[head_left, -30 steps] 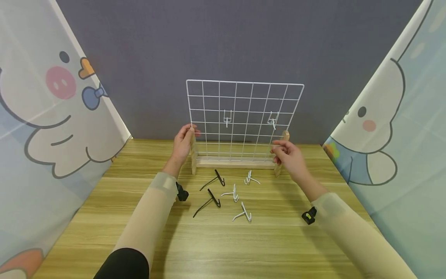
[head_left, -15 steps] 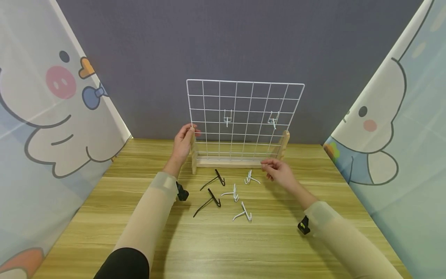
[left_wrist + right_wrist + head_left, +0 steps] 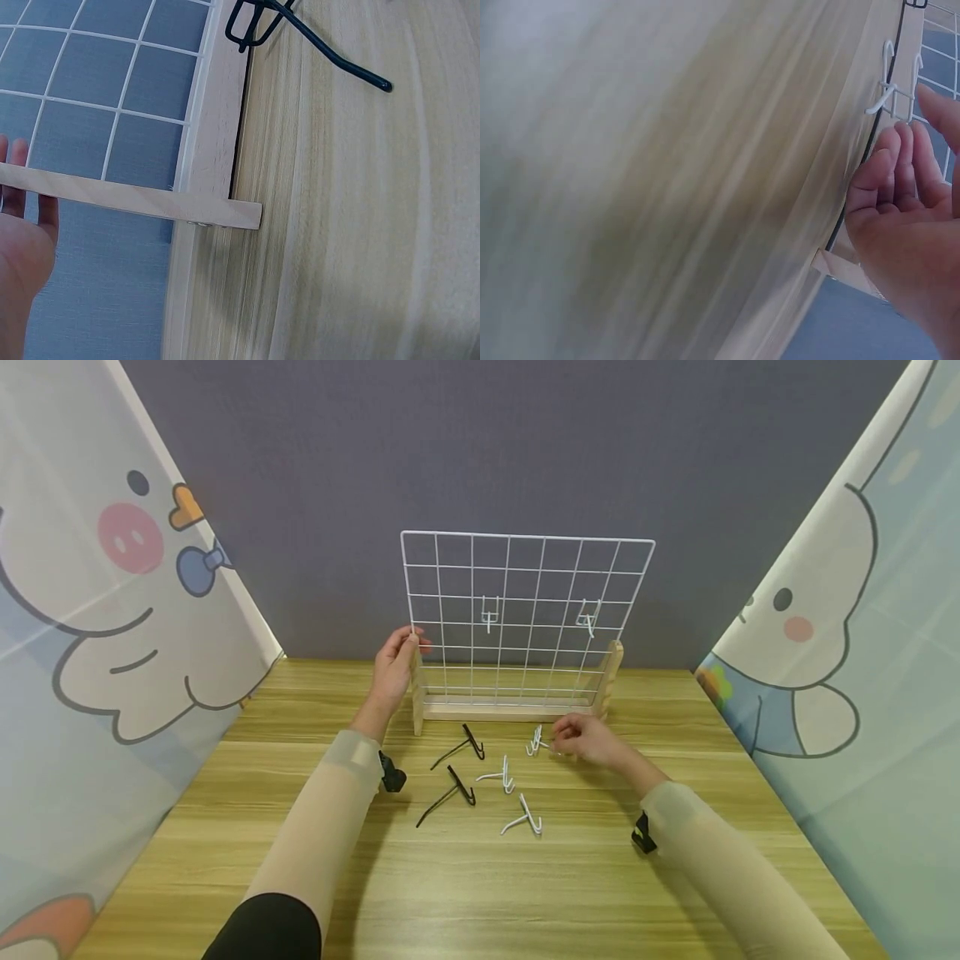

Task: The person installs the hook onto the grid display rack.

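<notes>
Wire grid panel (image 3: 527, 610) stands upright in its wooden stand (image 3: 504, 711) at the far side of the table (image 3: 480, 868), and the left hand (image 3: 393, 672) grips the stand's left post, fingers curled round it, apparently to steady the panel. The right hand (image 3: 588, 739) reaches low, just in front of the stand's right end, with its fingers (image 3: 889, 169) loosely bent and close together beside a white hook (image 3: 537, 742) lying there; whether they already touch it, I cannot tell. Two white hooks hang on the grid. In front of the stand lie two black hooks (image 3: 459, 748), (image 3: 448, 792) and two more white ones (image 3: 498, 775), (image 3: 524, 819), all apart from the reaching hand and not blocking it.
</notes>
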`<state>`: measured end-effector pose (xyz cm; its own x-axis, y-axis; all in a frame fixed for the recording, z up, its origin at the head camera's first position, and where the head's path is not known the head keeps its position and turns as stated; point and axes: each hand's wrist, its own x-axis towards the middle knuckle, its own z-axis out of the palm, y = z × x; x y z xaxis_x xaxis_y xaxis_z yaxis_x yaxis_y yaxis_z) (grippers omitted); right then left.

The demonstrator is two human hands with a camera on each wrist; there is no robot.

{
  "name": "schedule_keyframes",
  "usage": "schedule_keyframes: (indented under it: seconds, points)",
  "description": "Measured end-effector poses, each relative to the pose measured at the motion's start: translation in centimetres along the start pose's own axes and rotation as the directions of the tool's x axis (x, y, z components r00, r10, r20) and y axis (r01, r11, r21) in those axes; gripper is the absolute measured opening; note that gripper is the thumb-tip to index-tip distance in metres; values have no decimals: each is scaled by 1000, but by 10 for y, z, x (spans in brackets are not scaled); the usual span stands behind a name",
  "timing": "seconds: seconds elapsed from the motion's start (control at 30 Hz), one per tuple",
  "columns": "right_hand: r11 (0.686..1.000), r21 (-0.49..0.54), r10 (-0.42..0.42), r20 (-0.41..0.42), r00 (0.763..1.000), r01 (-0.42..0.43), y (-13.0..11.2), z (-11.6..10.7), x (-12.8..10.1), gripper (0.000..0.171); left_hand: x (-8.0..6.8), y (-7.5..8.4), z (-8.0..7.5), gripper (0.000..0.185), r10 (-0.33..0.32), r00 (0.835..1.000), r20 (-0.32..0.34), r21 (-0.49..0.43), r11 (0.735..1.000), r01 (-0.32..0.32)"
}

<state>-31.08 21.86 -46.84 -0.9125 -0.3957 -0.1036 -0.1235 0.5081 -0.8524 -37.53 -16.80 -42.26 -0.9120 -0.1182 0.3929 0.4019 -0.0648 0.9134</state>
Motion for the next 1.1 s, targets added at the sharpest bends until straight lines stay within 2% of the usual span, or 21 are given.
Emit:
schedule_keyframes:
  seconds: [0.17, 0.4, 0.6, 0.9, 1.1]
  points:
    - [998, -48, -30, 36, 999, 31, 2, 2, 6, 33, 0, 0, 0, 21, -4, 1000, -2, -5, 1000, 4]
    - [996, -79, -25, 70, 997, 30, 3, 2, 12, 33, 0, 0, -1, 36, 0, 1000, 2, 0, 1000, 0]
    - [994, -103, -12, 95, 995, 22, 3, 0, 11, 32, 0, 0, 0, 35, 7, 1000, 5, -11, 1000, -7]
    - [998, -57, -5, 57, 998, 8, 4, 5, 11, 28, 1, 1, 0, 34, 18, 1000, 5, -29, 999, -18]
    - [997, -75, 5, 38, 999, -2, 4, 8, 10, 26, -1, 1, 0, 33, 11, 1000, 10, -18, 1000, -10]
